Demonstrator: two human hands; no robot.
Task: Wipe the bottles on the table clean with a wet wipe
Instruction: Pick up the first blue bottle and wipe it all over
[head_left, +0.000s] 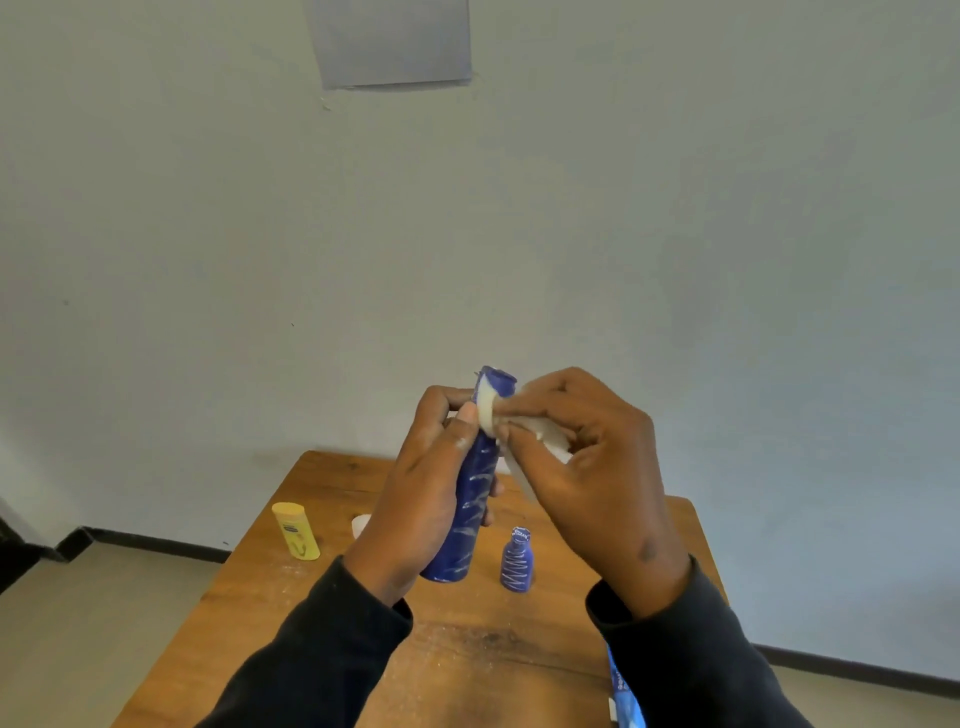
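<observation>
You are holding the tall dark-blue cylindrical bottle (470, 499) up in the middle of the frame, clear of the brown wooden table (291, 597) below it. Your left hand (415, 509) is wrapped around its lower body, thumb lying along the side facing you, with the bottle tilted so its top leans toward the upper right. Your right hand (597, 467) pinches a crumpled white wet wipe (524, 423) between thumb and fingertips and presses it against the bottle's neck, just under the rim.

By the look of it, you are in the wiping step on this first bottle, working at the top. White streaky smears show down the blue body between your left-hand fingers, so the lower part looks not yet clean. The next move probably calls for drawing the wipe down the body while your left hand turns the bottle or shifts its grip to uncover the hidden part.

Two more bottles wait on the table: a small dark-blue bottle (517, 561) with white zigzag streaks, standing just right of the held one's base, and a yellow flat-topped plastic bottle (297, 531) at the left edge. A small white object (361, 525) sits partly hidden behind your left wrist; you cannot tell what it is. A blue-and-white packet (626, 696) lies at the lower right beside your right sleeve.
</observation>
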